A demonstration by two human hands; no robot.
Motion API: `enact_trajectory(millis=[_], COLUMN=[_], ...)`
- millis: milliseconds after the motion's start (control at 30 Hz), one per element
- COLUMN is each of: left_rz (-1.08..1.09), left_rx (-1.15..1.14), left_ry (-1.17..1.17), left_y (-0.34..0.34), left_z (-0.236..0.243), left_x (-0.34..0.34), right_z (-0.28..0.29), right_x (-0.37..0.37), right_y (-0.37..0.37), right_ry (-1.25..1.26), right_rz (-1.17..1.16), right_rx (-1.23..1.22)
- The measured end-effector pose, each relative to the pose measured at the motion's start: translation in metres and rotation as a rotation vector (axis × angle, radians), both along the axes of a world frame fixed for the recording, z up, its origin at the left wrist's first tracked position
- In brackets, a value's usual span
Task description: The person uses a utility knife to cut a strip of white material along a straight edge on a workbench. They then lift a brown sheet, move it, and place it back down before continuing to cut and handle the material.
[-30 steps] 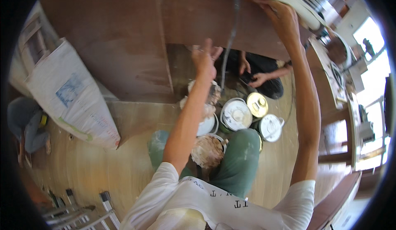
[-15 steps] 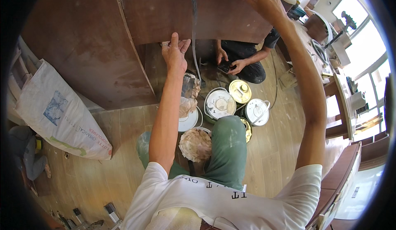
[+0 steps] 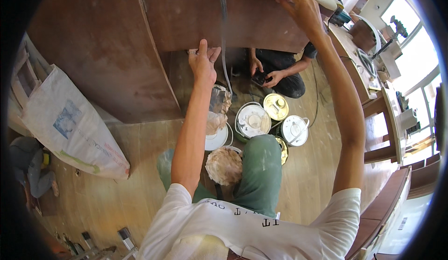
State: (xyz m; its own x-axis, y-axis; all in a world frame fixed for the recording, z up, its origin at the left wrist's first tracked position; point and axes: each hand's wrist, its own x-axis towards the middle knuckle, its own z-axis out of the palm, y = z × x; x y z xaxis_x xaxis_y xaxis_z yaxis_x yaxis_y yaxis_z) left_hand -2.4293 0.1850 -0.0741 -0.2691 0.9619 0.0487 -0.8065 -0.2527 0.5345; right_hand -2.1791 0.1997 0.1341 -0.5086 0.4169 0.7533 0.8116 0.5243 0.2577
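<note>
Ahead of me hangs a curved reddish-brown wooden panel point(image 3: 186, 20), standing on edge beneath a pale, rounded top. My left hand point(image 3: 204, 66) is closed on its lower edge, thumb up against the front face and the other fingers at the underside. At the panel's upper right edge, my right hand point(image 3: 303, 15) has its fingers hooked on the rim; the fingertips are partly hidden. A grey cable point(image 3: 223, 31) drops in front of the panel between my hands. A larger brown board point(image 3: 93, 50) stands upright to the left.
Several paint cans point(image 3: 252, 119) and a putty-smeared bucket point(image 3: 224, 166) stand by my knees. Behind the panel, a person point(image 3: 287, 71) crouches holding a dark object. A white sack point(image 3: 74, 124) leans at left, near another person point(image 3: 35, 166). A workbench point(image 3: 345, 59) lies right.
Both hands keep their places on the panel. The whole view has shifted slightly, so the scene sits a little further right.
</note>
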Motion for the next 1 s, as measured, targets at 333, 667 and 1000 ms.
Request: enact_trajectory(millis=[333,667,1000], left_rz=[0.031,0.018,0.060], left_rx=[-0.014,-0.008,-0.013], left_ry=[0.038,0.062,0.095], left_y=[0.001,0.007,0.009], left_z=[-0.002,-0.009,-0.003], left_x=[-0.008,-0.010,-0.011], right_z=[-0.006,-0.006,-0.054], right_x=[-0.020,-0.022,-0.016], right_y=[-0.007,-0.021,-0.015], right_ry=[0.126,0.184,0.496], right_rz=[-0.002,0.019,-0.072], right_rx=[0.014,0.018,0.408])
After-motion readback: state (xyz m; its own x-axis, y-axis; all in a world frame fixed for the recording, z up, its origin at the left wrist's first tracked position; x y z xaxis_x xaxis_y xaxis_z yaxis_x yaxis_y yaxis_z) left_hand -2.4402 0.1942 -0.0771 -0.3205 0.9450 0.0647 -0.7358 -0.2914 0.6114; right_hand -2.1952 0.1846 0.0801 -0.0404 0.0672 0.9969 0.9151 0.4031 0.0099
